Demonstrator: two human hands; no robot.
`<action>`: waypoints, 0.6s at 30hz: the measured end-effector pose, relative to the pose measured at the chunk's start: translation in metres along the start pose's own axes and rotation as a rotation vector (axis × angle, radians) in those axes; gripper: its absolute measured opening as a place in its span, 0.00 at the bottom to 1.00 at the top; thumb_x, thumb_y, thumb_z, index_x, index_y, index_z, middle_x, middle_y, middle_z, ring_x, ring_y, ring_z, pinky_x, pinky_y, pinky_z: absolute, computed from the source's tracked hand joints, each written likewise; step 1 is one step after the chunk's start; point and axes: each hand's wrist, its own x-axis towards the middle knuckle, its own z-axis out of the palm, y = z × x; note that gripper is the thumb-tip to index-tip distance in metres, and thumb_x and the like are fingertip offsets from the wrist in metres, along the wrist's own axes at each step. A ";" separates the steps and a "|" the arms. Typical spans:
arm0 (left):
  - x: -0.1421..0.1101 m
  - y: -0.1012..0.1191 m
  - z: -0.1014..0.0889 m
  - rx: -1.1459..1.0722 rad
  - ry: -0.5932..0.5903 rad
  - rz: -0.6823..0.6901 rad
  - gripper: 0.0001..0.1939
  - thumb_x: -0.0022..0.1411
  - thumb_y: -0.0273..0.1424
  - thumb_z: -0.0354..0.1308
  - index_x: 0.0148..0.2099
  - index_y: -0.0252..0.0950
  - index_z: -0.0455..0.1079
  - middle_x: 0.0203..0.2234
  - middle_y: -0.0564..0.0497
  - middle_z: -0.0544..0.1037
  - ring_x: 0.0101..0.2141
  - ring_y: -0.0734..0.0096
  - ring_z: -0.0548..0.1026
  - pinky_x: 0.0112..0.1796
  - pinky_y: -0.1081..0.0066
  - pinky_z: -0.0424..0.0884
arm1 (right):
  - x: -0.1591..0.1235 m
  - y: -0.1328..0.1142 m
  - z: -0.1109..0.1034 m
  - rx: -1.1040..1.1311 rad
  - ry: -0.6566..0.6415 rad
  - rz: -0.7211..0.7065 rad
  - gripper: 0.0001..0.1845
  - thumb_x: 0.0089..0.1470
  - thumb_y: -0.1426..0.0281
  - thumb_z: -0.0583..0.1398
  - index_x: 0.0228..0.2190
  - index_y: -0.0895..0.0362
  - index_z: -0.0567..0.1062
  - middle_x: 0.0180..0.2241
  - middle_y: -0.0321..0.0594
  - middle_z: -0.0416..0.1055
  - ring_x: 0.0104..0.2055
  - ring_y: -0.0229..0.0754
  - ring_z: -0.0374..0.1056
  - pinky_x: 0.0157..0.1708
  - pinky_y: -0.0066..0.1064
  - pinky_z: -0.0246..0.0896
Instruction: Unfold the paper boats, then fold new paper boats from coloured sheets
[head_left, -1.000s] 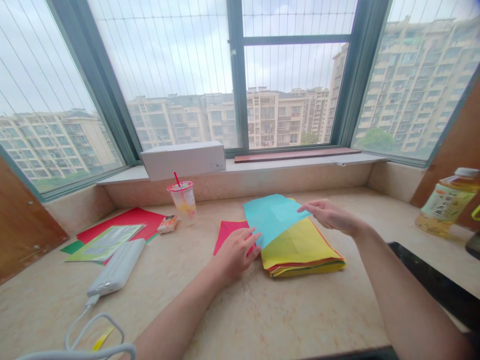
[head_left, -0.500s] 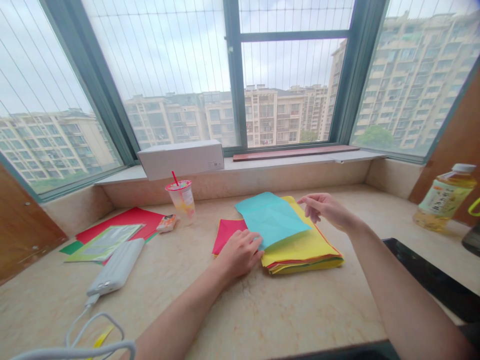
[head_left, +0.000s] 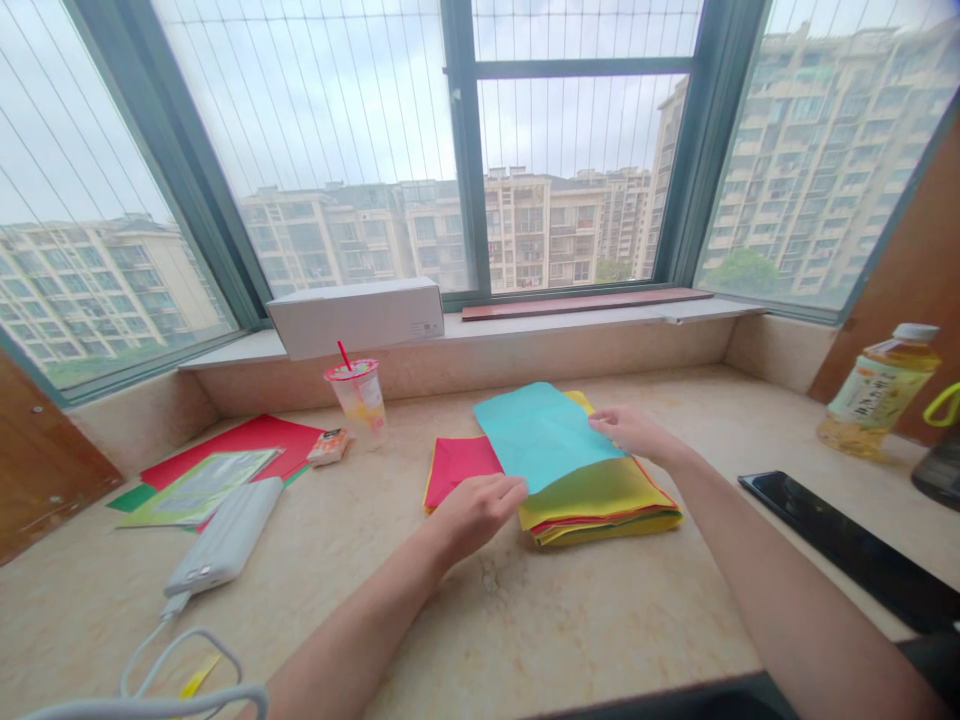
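Note:
A light blue sheet of paper [head_left: 544,435] lies at a slant over a stack of yellow paper [head_left: 607,500], with red and green edges showing at its front. My left hand [head_left: 484,505] pinches the near left corner of the blue sheet. At the sheet's far right edge, my right hand [head_left: 626,428] pinches it between thumb and fingers. A red piece of paper [head_left: 461,465] with a yellow border sticks out to the left of the stack, partly under the blue sheet.
To the left are red paper [head_left: 285,440], a white power bank [head_left: 225,535] with a cable, a small orange packet [head_left: 328,447] and a plastic cup with straw [head_left: 356,400]. A black phone-like slab [head_left: 847,550] and a tea bottle [head_left: 877,395] stand right. A white box [head_left: 360,325] rests on the sill.
My right hand has come down and left onto the blue sheet's edge and closed on it. My left hand has changed from lying on the corner to pinching it.

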 end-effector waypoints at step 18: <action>0.003 0.003 -0.012 -0.159 -0.161 -0.030 0.22 0.68 0.43 0.52 0.58 0.38 0.65 0.51 0.43 0.76 0.51 0.58 0.74 0.51 0.58 0.71 | -0.014 0.007 -0.041 -0.280 -0.314 0.189 0.24 0.44 0.58 0.67 0.42 0.57 0.79 0.34 0.44 0.76 0.30 0.42 0.69 0.25 0.28 0.58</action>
